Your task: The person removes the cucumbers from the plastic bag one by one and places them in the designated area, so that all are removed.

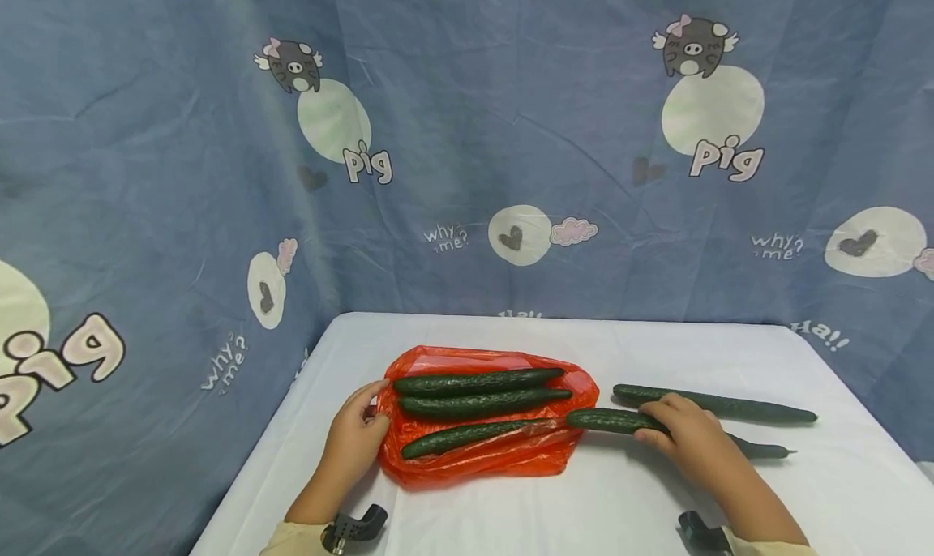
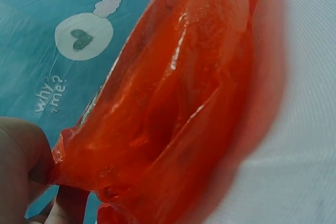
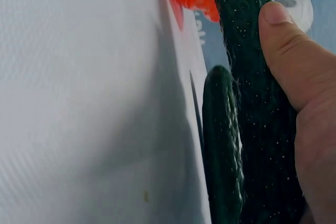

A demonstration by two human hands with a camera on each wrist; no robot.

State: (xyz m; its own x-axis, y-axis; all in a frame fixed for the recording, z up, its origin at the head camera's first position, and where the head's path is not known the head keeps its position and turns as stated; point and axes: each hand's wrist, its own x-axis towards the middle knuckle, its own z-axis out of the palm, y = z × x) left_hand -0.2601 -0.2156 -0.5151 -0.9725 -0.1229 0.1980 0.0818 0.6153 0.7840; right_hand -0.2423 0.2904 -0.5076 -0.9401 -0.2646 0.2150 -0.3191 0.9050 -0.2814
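Note:
On the white table lies a red plastic bag, spread open with three dark green cucumbers in it; the nearest is partly under its film. My left hand pinches the bag's left edge, also seen in the left wrist view, where the red film fills the middle. My right hand holds another cucumber around its middle, with the rounded end at the bag's right edge. In the right wrist view the thumb presses along this cucumber; the other fingers are hidden there.
Behind my right hand a further cucumber lies on the white-covered table. A blue cloth with pig prints hangs behind the table and along its left side.

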